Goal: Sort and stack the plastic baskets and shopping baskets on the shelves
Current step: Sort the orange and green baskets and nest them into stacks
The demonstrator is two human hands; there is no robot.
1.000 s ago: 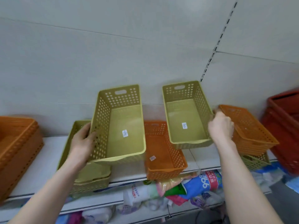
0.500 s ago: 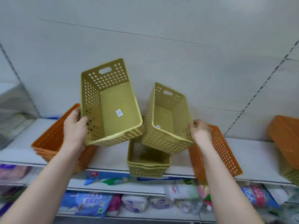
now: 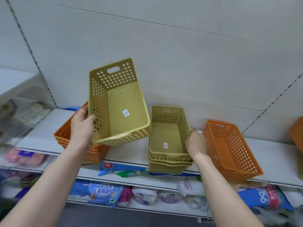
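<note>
The left hand (image 3: pixel 82 126) grasped a yellow-green basket (image 3: pixel 121 102) by its left long wall, thumb on the holed outside and fingers curled over the rim. The basket hung in the air above the shelf (image 3: pixel 127 153), tipped so its open side faced the person and its end with the handle slot pointed up. A white price sticker (image 3: pixel 126 113) sat on its floor. Its lower right corner came just beside the top of a stack of yellow-green baskets (image 3: pixel 167 136); contact between them could not be told.

That stack stood upright at the front edge of the shelf, about midway along it, with the baskets nested one inside another. The right hand (image 3: pixel 196 145) was against the right wall of the stack, between it and an orange basket (image 3: pixel 232 149). The hand was blurred, so whether it gripped the rim or had let go could not be told.

The orange basket was tilted, its open side turned left toward that hand and its near end at the front edge of the shelf. A stack of orange baskets (image 3: pixel 65 133) stood toward the left end of the shelf, partly hidden behind the left hand and wrist.

Bags of goods (image 3: pixel 101 192) lay on the shelf below
</note>
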